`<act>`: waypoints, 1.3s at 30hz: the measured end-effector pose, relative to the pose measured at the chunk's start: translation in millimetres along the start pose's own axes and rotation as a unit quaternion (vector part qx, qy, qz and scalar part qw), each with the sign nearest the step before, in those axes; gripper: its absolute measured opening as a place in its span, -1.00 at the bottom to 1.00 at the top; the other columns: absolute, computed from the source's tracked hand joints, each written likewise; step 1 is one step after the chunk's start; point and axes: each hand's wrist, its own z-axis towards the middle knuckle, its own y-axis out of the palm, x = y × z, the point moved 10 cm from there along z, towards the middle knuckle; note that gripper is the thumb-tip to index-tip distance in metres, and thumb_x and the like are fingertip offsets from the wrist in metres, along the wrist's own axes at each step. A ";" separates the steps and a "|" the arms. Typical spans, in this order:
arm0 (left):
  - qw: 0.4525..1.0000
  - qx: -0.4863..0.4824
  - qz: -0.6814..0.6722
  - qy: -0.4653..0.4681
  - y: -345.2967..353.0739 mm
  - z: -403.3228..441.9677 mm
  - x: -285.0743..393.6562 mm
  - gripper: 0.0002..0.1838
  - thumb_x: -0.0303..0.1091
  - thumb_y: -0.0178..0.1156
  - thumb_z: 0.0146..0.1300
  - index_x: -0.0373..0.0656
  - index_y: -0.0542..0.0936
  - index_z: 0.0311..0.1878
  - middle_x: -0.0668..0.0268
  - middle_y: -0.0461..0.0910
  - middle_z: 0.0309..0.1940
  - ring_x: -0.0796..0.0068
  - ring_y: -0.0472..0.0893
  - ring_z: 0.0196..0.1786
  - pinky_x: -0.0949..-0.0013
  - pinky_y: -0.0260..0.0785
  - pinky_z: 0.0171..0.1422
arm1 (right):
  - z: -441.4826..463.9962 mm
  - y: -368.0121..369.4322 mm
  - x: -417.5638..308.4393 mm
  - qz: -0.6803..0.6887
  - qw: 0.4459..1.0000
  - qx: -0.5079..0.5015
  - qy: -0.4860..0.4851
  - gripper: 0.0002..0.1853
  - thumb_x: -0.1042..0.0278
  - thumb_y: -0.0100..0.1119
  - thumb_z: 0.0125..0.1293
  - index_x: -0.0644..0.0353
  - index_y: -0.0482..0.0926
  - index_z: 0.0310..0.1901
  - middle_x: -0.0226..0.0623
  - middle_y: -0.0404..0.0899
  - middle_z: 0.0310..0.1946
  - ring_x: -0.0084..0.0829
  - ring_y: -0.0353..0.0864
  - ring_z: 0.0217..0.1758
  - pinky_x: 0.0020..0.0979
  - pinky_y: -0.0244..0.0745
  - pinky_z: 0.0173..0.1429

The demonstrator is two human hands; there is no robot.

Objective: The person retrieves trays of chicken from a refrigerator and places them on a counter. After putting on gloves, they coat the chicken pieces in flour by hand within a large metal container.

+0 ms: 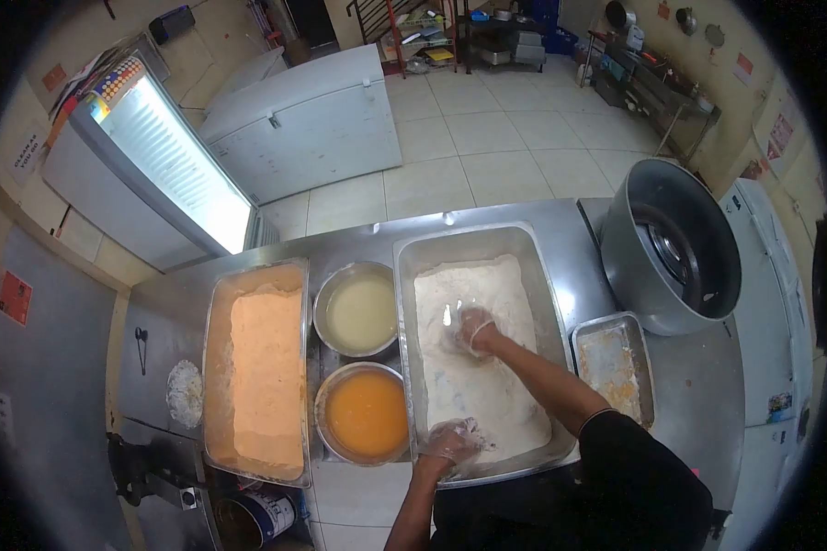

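A deep metal pan (547, 275) of pale flour (487, 404) lies in front of me. My right hand (473, 332), in a clear plastic glove, reaches into the middle of the flour. Its fingers are dusted over and partly buried, so their pose is unclear. At the pan's near left corner is my left hand (452, 442), gloved likewise, with floury fingers curled at the flour. Whatever is in them, if anything, I cannot make out. Left of the pan stand a bowl of pale liquid (361, 309) and a bowl of orange liquid (368, 412).
Further left sits a pan of orange powder (266, 376), beside a white crumpled heap (185, 393) and small tongs (141, 351). On the right are a large grey pot (625, 248) and a small crumb-covered tray (608, 363). A lit glass-door fridge (170, 156) and chest freezer (312, 138) stand beyond the table.
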 end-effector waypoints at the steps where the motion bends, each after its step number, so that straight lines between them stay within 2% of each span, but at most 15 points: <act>1: 0.999 -0.001 0.017 -0.029 2.2 2.1 -5.4 -0.47 0.05 0.27 0.11 -0.20 0.59 -0.01 -0.02 0.58 0.00 0.03 0.55 0.08 0.17 0.35 0.21 | 15.8 21.6 21.3 0.001 1.000 -0.004 0.000 -0.66 0.14 0.06 0.24 0.27 0.61 -0.19 -0.01 0.59 -0.10 -0.08 0.58 0.00 -0.13 0.50 0.04; 4: 1.000 0.004 -0.015 -0.018 -17.5 -8.6 17.5 -0.46 0.05 0.27 0.12 -0.20 0.59 -0.01 -0.02 0.59 -0.03 0.01 0.57 0.05 0.15 0.36 0.19 | 50.6 43.5 54.4 -0.016 0.994 0.058 -0.089 -0.67 0.22 0.05 0.25 0.25 0.56 -0.06 -0.02 0.56 -0.02 -0.06 0.55 0.04 -0.14 0.45 0.13; 6: 0.999 0.014 -0.035 -0.022 -22.5 -14.1 19.9 -0.46 0.06 0.28 0.12 -0.22 0.59 -0.02 -0.03 0.59 -0.04 0.02 0.57 0.04 0.16 0.36 0.18 | 53.1 15.2 81.1 0.590 0.803 0.071 -0.036 -0.65 0.33 0.04 0.24 0.21 0.50 0.06 -0.03 0.51 0.05 -0.05 0.49 0.12 -0.18 0.38 0.24; 7: 0.998 0.027 -0.056 -0.023 -26.9 -15.7 22.3 -0.45 0.07 0.29 0.11 -0.23 0.59 -0.03 -0.04 0.59 -0.05 0.03 0.57 0.04 0.16 0.36 0.18 | 49.0 -4.4 77.8 0.589 0.804 0.070 -0.036 -0.65 0.33 0.04 0.24 0.21 0.50 0.06 -0.03 0.51 0.05 -0.05 0.49 0.12 -0.18 0.38 0.24; 9: 0.998 0.018 -0.053 -0.020 -39.6 -22.6 38.8 -0.44 0.07 0.30 0.10 -0.24 0.59 -0.03 -0.04 0.59 -0.07 0.04 0.57 0.03 0.16 0.37 0.17 | 15.8 -75.7 39.1 -0.002 0.943 0.287 -0.167 -0.56 0.34 0.14 0.24 0.27 0.40 0.15 -0.04 0.43 0.13 -0.14 0.44 0.19 -0.22 0.30 0.34; 14: 0.998 -0.011 -0.063 -0.015 -31.9 -15.9 34.3 -0.39 0.09 0.32 0.08 -0.29 0.59 -0.03 -0.02 0.60 -0.05 0.05 0.58 0.03 0.17 0.37 0.15 | -14.7 -105.2 14.0 0.245 0.967 0.054 -0.038 -0.29 0.07 0.23 0.24 0.26 0.23 0.33 0.11 0.28 0.28 -0.08 0.33 0.33 -0.26 0.20 0.43; 18: 0.994 -0.029 -0.096 -0.040 -20.3 -17.1 23.0 -0.42 0.05 0.30 0.09 -0.25 0.59 0.01 -0.02 0.58 0.03 0.05 0.55 0.10 0.18 0.34 0.21 | -64.9 -50.8 14.9 -0.113 0.991 0.067 -0.029 -0.20 -0.05 0.13 0.28 0.47 0.16 0.31 0.25 0.17 0.32 0.09 0.32 0.31 -0.16 0.24 0.39; 20: 0.998 -0.012 -0.062 -0.029 -20.9 -15.7 22.7 -0.43 0.04 0.29 0.10 -0.24 0.58 0.03 -0.02 0.57 0.05 0.05 0.54 0.12 0.18 0.33 0.23 | -79.8 69.6 43.9 -0.189 0.976 0.024 -0.104 -0.42 0.18 0.06 0.25 0.45 0.35 0.19 0.18 0.39 0.19 -0.01 0.50 0.16 -0.18 0.32 0.33; 23: 0.998 -0.017 -0.032 -0.055 -28.2 -18.1 34.5 -0.44 0.02 0.27 0.11 -0.20 0.57 0.07 -0.03 0.56 0.06 0.04 0.53 0.14 0.18 0.31 0.26 | -82.1 75.9 19.7 -0.241 0.967 -0.077 -0.021 -0.50 0.26 -0.01 0.23 0.44 0.45 0.13 0.16 0.52 0.05 -0.02 0.57 0.08 -0.16 0.36 0.30; 24: 0.998 -0.013 -0.043 -0.053 -22.9 -18.5 28.5 -0.43 0.03 0.26 0.11 -0.19 0.57 0.08 -0.03 0.56 0.06 0.04 0.53 0.14 0.17 0.32 0.25 | -90.0 50.3 3.0 -0.130 0.982 0.107 -0.090 -0.55 0.22 0.04 0.24 0.48 0.51 0.00 0.21 0.56 -0.08 0.11 0.56 0.02 -0.09 0.43 0.19; 27: 0.998 -0.031 -0.034 -0.037 -39.9 -25.1 49.1 -0.44 0.03 0.24 0.12 -0.18 0.56 0.07 -0.04 0.56 0.04 0.04 0.54 0.12 0.16 0.33 0.23 | -79.7 56.0 7.6 -0.053 0.994 -0.076 -0.051 -0.68 0.24 0.07 0.23 0.40 0.58 -0.20 0.09 0.61 -0.25 0.02 0.62 -0.20 -0.13 0.53 -0.05; 31: 1.000 -0.009 -0.005 -0.028 -31.3 -19.0 37.6 -0.46 0.05 0.24 0.14 -0.20 0.57 0.03 -0.04 0.58 0.00 0.03 0.56 0.06 0.15 0.37 0.17 | -68.0 13.9 2.5 -0.024 0.992 0.024 -0.117 -0.74 0.25 0.12 0.21 0.33 0.57 -0.35 -0.05 0.61 -0.40 -0.06 0.61 -0.35 -0.16 0.52 -0.20; 33: 0.999 -0.010 -0.041 -0.017 -27.6 -17.5 33.2 -0.46 0.04 0.24 0.14 -0.21 0.57 0.02 -0.04 0.58 -0.01 0.04 0.57 0.06 0.15 0.37 0.17 | -49.6 18.2 26.9 0.339 0.938 -0.039 -0.068 -0.71 0.20 0.18 0.19 0.32 0.58 -0.30 -0.07 0.60 -0.41 -0.09 0.59 -0.37 -0.20 0.52 -0.19; 37: 0.999 -0.012 -0.047 0.006 -14.5 -11.7 18.0 -0.47 0.01 0.27 0.13 -0.21 0.57 0.04 -0.04 0.58 0.00 0.08 0.56 0.09 0.19 0.34 0.21 | -52.6 46.0 52.4 0.362 0.911 -0.148 0.127 -0.63 0.14 0.19 0.19 0.30 0.57 -0.15 -0.07 0.59 -0.36 -0.04 0.56 -0.34 -0.18 0.51 -0.12; 39: 0.998 -0.013 -0.061 -0.019 -6.7 -9.0 6.5 -0.47 0.00 0.28 0.13 -0.21 0.57 0.05 -0.04 0.57 0.01 0.08 0.56 0.09 0.19 0.34 0.21 | -36.5 72.3 56.8 0.124 0.990 0.034 -0.064 -0.53 0.09 0.16 0.23 0.30 0.51 0.03 0.01 0.59 -0.17 -0.03 0.57 -0.16 -0.15 0.46 0.05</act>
